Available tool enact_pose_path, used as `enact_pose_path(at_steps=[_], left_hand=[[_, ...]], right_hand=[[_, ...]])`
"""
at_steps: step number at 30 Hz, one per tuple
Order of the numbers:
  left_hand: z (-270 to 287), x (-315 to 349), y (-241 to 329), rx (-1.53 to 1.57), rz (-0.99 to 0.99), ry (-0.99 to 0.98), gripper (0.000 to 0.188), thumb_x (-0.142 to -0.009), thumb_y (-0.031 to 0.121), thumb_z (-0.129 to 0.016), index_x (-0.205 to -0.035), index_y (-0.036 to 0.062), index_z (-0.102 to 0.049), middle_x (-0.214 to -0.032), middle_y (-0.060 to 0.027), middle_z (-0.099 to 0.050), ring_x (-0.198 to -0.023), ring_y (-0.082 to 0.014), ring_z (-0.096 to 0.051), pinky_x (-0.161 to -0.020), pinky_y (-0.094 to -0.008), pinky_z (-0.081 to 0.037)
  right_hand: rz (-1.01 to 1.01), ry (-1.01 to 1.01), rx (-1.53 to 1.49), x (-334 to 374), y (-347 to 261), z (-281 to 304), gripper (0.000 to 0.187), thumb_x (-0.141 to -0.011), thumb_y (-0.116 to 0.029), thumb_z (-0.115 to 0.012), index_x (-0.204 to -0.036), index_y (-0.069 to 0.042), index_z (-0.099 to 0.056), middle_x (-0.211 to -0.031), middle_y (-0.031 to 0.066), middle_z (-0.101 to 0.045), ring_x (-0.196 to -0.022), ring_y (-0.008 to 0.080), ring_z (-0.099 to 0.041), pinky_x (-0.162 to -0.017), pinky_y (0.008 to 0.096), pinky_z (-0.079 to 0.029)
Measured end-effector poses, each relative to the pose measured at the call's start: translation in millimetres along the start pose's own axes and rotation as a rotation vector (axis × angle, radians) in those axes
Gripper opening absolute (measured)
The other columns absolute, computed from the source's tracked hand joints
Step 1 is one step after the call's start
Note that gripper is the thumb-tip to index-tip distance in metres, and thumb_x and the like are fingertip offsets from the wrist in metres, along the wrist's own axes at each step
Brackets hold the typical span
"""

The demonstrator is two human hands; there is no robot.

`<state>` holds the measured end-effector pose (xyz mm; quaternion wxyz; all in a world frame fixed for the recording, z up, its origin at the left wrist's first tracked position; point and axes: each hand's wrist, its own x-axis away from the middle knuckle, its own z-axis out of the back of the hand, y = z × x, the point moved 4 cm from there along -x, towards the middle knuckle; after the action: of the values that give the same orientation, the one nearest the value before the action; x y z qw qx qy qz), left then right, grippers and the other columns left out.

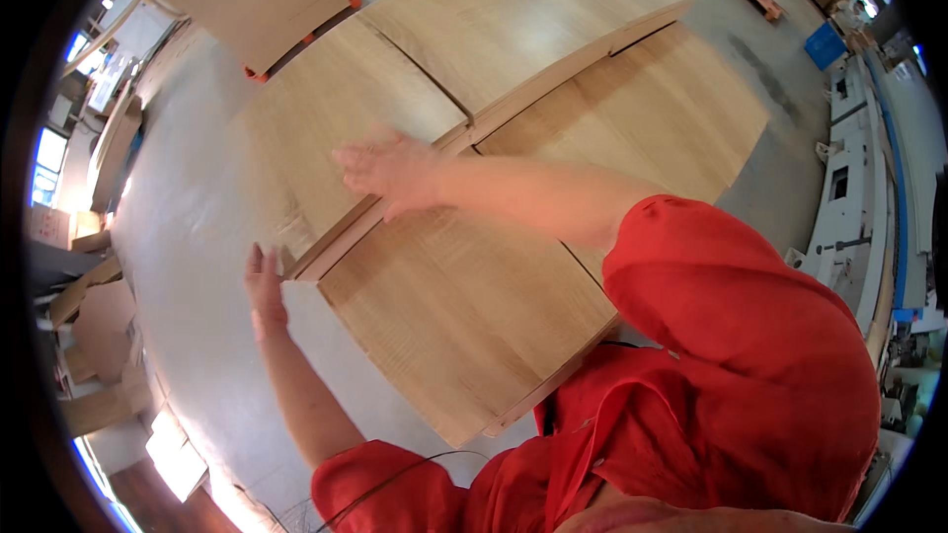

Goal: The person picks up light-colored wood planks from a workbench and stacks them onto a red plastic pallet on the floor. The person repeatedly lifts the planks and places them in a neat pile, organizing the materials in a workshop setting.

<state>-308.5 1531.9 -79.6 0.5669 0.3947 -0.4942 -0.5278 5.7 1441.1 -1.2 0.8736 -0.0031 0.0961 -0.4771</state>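
Squaring up, I'd judge, the far-left board (321,104), just beyond the near-left board (459,311), my right hand (393,173) spread ungripping over the former's near edge, left hand (265,296) open by its corner, contact unclear; next move likely calls for even two-handed pressure.

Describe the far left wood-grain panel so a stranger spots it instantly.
Four wood-grain panels fill the picture's middle. Of the farther pair, take the left panel, its corner beside the left hand. Only this one lies beneath most of the right hand.
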Motion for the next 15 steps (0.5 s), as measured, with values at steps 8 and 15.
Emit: enact_pose_path(at_steps=[8, 15], left_hand=[[-54, -27, 60, -0.209, 0.111, -0.136, 0.072, -0.08, 0.038, -0.069, -0.131, -0.0028, -0.04, -0.126, -0.0158, -0.051, -0.114, -0.0244, -0.05, -0.095, -0.0335, -0.04], [-58, -21, 56, -0.209, 0.003, -0.152, 0.065, -0.082, 0.032, -0.068, -0.129, -0.005, -0.041, -0.123, -0.0162, -0.053, -0.111, -0.0231, -0.052, -0.094, -0.0335, -0.042]], right_hand=[[-0.407, -0.16, 0.151, 106, 138, 32, 0.083, -0.073, -0.04, -0.072, -0.14, -0.009, -0.032, -0.154, 0.0049, -0.012, -0.142, 0.0213, -0.009, -0.113, 0.0488, -0.012], [-0.389, -0.141, 0.11, 115, 150, 26, 0.08, -0.074, -0.039, -0.071, -0.139, -0.009, -0.034, -0.153, 0.0059, -0.017, -0.141, 0.0241, -0.013, -0.112, 0.049, -0.016]])
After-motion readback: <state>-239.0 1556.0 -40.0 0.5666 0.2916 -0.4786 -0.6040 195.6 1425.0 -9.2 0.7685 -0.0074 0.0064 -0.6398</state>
